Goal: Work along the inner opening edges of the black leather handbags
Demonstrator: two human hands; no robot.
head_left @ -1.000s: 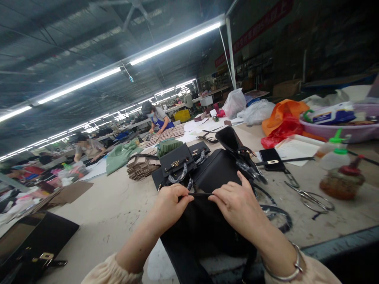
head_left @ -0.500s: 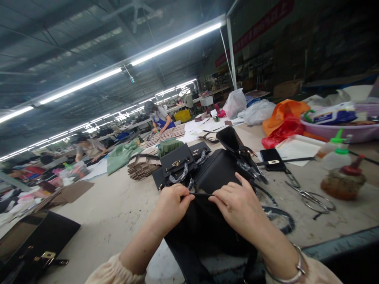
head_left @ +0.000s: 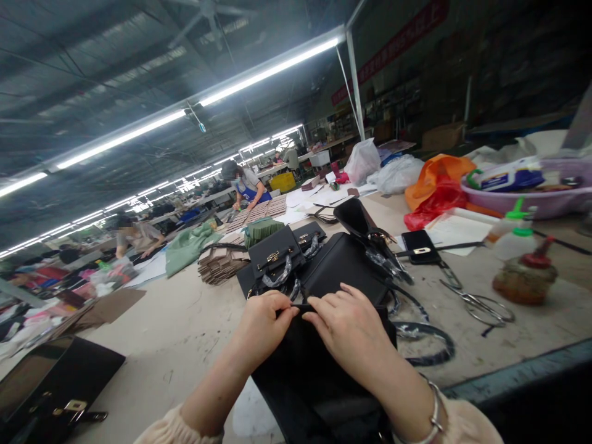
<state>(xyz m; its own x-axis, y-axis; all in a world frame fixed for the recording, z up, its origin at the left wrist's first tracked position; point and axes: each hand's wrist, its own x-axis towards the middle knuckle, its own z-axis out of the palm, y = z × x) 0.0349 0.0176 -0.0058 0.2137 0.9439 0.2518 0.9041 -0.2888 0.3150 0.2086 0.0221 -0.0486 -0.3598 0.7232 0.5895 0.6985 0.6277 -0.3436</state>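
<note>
A black handbag lies at the near side of the table, its upper edge pinched by both hands. My left hand is closed, thumb and forefinger on that edge. Close beside it, my right hand pinches the same edge, fingers bent over it. Just beyond the hands lie more black bags, among them a small one with a gold clasp and a larger smooth black bag. Plastic-wrapped straps curl out to the right. How the bag's lower part rests is dark and hard to make out.
Scissors, a phone, a brown-stained glue bottle and a purple basin stand on the right. Another black bag sits at left. Stacked brown pieces lie farther back. A co-worker bends over the far table.
My right hand has slid left along the bag's edge, closer to my left hand, and its raised forefinger has come down. The view has shifted slightly.
</note>
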